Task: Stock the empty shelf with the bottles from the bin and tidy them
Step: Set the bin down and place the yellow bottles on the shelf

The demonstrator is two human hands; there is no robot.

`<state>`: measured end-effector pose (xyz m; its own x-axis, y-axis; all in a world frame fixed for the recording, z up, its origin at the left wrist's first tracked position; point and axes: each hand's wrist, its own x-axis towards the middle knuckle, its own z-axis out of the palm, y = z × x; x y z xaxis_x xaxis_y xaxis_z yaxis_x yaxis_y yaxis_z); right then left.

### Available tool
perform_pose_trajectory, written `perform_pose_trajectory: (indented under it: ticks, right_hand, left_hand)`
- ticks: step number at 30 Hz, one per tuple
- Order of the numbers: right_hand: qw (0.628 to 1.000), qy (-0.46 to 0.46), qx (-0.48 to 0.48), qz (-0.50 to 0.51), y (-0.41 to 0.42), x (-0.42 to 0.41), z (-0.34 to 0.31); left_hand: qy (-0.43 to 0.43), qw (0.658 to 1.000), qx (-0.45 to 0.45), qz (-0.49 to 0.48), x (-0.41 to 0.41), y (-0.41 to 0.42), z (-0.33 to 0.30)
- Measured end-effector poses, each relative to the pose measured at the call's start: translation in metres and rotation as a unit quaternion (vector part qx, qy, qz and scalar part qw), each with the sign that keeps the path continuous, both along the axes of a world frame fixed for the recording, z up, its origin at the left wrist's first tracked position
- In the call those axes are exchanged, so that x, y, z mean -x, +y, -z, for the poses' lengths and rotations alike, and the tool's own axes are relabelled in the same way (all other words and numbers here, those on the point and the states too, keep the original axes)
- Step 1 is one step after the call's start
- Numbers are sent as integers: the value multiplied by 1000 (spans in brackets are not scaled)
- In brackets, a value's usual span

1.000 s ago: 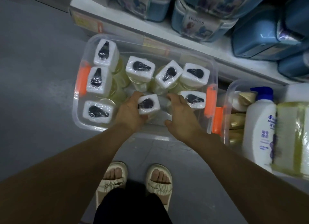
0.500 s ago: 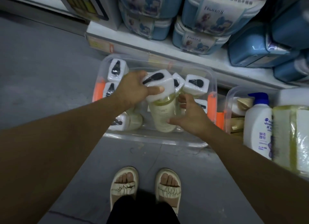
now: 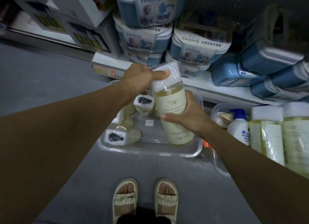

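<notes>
Both hands hold one bottle [image 3: 173,110] in the air above the clear plastic bin [image 3: 150,151], which sits on the grey floor [image 3: 50,83] in front of the person's sandalled feet [image 3: 144,198]. The left hand [image 3: 138,80] wraps the white, film-wrapped cap end — its thumb lies flat across the front of the cap and the fingers curl round behind, out of sight. The right hand [image 3: 189,116] clasps the pale yellow body lower down, thumb pressed across the cream label and fingers closed round the far side. The bottle is tilted, cap away from the person and base nearer, with its label facing the camera. Below it, more bottles of the same kind stand in the left part of the bin, two showing dark pump heads under their wrap [image 3: 115,137]; the bin's near right part shows bare bottom. To the right a second clear bin [image 3: 215,110] holds a white bottle with a blue pump [image 3: 238,126], and wrapped yellow bottles [image 3: 280,137] stand just beside it. Behind the bins, a low white shelf [image 3: 200,85] carries stacked blue boxes [image 3: 199,48].
</notes>
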<state>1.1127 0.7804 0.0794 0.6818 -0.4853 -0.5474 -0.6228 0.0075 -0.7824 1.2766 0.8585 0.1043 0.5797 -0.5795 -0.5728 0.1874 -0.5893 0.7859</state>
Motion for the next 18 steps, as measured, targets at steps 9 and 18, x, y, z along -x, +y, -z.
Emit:
perform_pose_trajectory:
  ticks: [9, 18]
  right_hand:
    - [989, 13, -13, 146, -14, 43, 23]
    - [972, -3, 13, 234, -29, 86, 54]
  left_hand:
    - [74, 997, 10, 24, 63, 13, 43]
    - [-21, 976, -91, 195, 118, 23, 141]
